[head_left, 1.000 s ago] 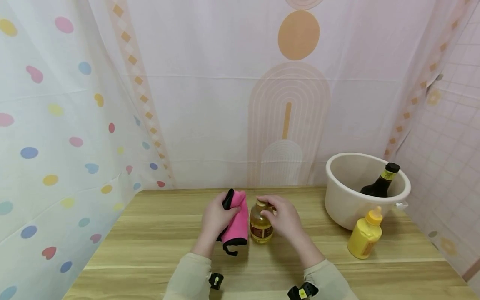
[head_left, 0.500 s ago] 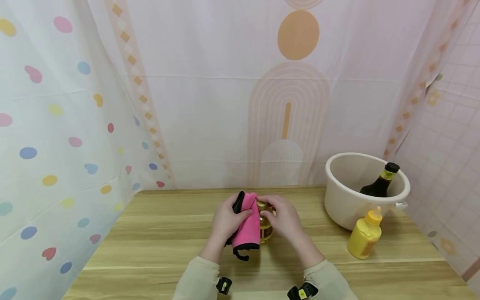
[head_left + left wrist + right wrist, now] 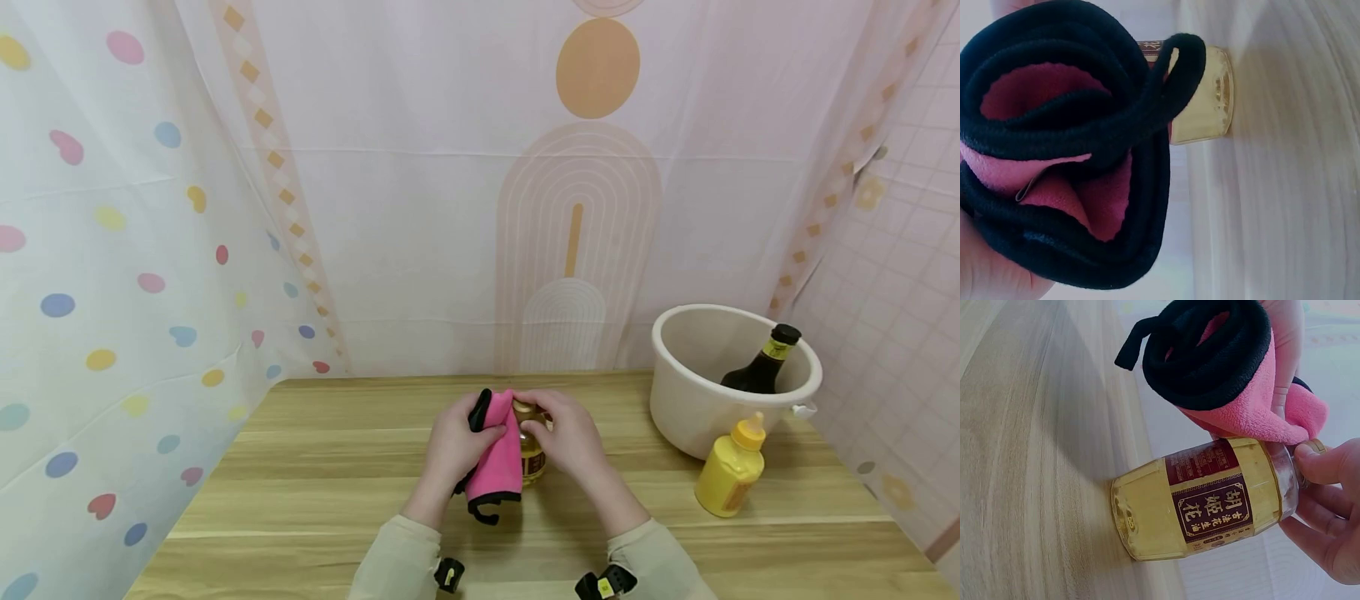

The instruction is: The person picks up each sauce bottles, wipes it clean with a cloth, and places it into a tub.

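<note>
My left hand (image 3: 453,442) grips a bunched pink cloth (image 3: 501,462) with black edging and a black hanging loop. Its rolled, trimmed end (image 3: 1138,206) fills much of the left wrist view. In the right wrist view the cloth lies against the upper side of an oil bottle (image 3: 1210,500), near the neck. This clear bottle holds yellow oil and bears a dark red label. It stands upright on the table, partly hidden by the cloth in the head view. With thumb and fingers, my right hand (image 3: 566,433) pinches the bottle around its gold cap (image 3: 1316,445).
To the right stands a cream bucket (image 3: 686,417) with a dark, black-capped bottle (image 3: 759,367) leaning inside. Just in front of it is a yellow squeeze bottle (image 3: 727,479) with an orange top. Curtains border the wooden table (image 3: 300,483) at the back and sides.
My left hand has brought the cloth rightward up to the oil bottle, covering its left part in the head view. Over the last half second it dipped slightly. My right hand has stayed in place.
</note>
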A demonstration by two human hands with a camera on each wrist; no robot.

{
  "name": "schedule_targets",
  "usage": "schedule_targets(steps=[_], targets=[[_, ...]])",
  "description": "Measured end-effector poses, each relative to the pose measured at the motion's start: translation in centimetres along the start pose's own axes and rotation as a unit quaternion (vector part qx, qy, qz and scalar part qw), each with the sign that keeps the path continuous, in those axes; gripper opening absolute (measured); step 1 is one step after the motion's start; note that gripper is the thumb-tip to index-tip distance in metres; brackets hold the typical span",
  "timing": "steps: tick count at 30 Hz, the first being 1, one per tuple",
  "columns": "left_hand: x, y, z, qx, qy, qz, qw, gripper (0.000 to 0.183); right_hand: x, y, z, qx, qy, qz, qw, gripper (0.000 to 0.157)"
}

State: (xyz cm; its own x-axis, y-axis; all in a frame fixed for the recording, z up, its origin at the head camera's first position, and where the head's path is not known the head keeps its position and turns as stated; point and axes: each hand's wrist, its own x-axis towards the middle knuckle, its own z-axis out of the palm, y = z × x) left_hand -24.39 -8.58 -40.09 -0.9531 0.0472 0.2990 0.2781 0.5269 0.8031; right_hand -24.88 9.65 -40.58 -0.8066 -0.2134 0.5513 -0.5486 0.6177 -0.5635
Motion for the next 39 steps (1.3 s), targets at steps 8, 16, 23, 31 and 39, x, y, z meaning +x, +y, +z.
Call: schedule_targets(steps=[8,16,23,31,39], targets=[[-0.1,-0.4,0.0,-0.015,-0.003,-0.009,0.9998,0.036,0.0,-0.1,0.0,0.003,0.000,0.000,1.000,0.039],[-0.1,-1.6,0.0,-0.051,-0.020,-0.049,0.9973,0.034,0.0,-0.2,-0.1,0.003,0.002,-0.007,1.000,0.039],[-0.1,-2.3,0.1,-0.090,-0.034,-0.088,0.9915,0.036,0.0,0.0,-0.1,0.006,0.005,-0.012,1.000,0.039],[-0.2,-3.1,0.3,-0.073,-0.047,-0.104,0.9908,0.036,0.0,0.0,-0.1,0.002,0.001,-0.012,1.000,0.039],[-0.6,-3.8,0.7,-0.067,-0.055,-0.104,0.9908,0.035,0.0,-0.1,-0.2,-0.001,-0.001,-0.013,1.000,0.039]])
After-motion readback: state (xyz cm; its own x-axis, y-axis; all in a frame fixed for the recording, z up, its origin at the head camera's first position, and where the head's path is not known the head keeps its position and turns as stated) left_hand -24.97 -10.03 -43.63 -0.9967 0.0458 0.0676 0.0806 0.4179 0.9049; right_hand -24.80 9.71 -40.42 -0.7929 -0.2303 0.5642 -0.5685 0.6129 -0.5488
